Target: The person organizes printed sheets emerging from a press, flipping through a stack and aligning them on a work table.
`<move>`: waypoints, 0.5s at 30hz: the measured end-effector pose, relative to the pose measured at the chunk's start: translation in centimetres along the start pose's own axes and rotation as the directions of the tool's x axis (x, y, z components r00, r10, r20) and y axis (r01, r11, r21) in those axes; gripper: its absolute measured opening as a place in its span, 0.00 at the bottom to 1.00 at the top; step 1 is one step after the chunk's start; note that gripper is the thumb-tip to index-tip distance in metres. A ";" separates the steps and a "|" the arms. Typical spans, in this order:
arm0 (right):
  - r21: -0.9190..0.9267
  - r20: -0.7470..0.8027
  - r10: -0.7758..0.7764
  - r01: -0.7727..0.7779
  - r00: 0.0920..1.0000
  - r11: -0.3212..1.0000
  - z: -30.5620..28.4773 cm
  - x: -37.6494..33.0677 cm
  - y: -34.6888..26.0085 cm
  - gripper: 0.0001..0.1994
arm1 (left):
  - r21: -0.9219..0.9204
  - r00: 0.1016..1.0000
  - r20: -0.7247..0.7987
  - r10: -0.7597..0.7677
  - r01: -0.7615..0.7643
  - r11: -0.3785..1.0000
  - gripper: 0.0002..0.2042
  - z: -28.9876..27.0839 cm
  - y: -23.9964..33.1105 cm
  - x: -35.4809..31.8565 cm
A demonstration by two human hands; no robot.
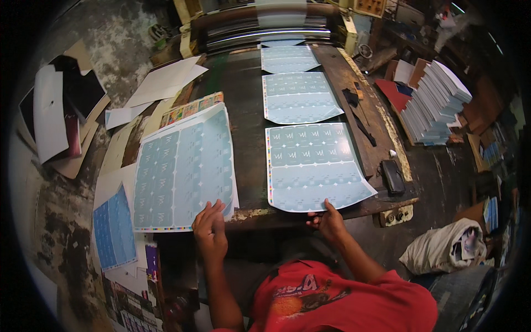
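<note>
My right hand (327, 221) pinches the near edge of a pale blue-green printed sheet (310, 174), thumb on top and fingers below. This sheet lies on the dark bed of the machine, its near right corner curling up. Behind it a second printed sheet (298, 95) and a third printed sheet (287, 58) lie in a row reaching toward the rollers. On the left is a stack of the same printed sheets (185, 171), slightly uneven at its right side. My left hand (211, 226) rests at the stack's near right corner, its fingers extended and holding nothing.
Metal rollers (268, 37) cross the far end. A black case (392, 177) lies right of the sheets. Tall paper stacks (434, 105) stand on the right, above a whitish sack (444, 247). A darker blue sheet (115, 229) and white papers (163, 83) lie at left.
</note>
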State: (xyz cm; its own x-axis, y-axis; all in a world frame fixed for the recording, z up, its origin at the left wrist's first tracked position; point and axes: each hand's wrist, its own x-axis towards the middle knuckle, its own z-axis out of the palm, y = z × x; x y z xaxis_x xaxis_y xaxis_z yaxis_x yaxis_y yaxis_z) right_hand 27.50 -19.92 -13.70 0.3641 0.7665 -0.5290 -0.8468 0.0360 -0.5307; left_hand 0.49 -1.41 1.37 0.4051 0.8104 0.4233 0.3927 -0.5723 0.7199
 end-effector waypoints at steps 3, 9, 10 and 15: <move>-0.014 -0.016 -0.058 0.058 0.998 0.998 0.7 1.1 -0.5 0.29 | -0.030 0.997 -0.052 -0.051 0.050 0.998 0.14 0.6 0.1 0.0; 0.086 -0.055 -0.177 0.181 0.983 0.980 0.7 4.1 0.6 0.23 | 0.109 0.998 -0.061 0.023 -0.016 0.994 0.13 0.9 0.4 -0.2; 0.123 -0.029 -0.179 0.181 0.983 0.976 0.1 4.5 0.8 0.25 | 0.112 0.998 -0.050 0.030 -0.025 0.993 0.14 0.9 0.3 -0.1; 0.026 -0.168 -0.300 0.309 0.939 0.951 3.8 2.0 1.0 0.32 | -0.726 0.839 -0.201 -0.505 0.218 0.652 0.20 -0.7 0.0 0.6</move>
State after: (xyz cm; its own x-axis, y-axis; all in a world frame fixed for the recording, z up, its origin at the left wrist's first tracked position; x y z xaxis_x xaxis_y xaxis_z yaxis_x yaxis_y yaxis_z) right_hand 25.90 -15.90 -12.77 0.6615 0.6008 -0.4488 -0.7028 0.2878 -0.6506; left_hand 0.17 -0.87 1.96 -0.0246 0.9944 0.1024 -0.2554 -0.1053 0.9611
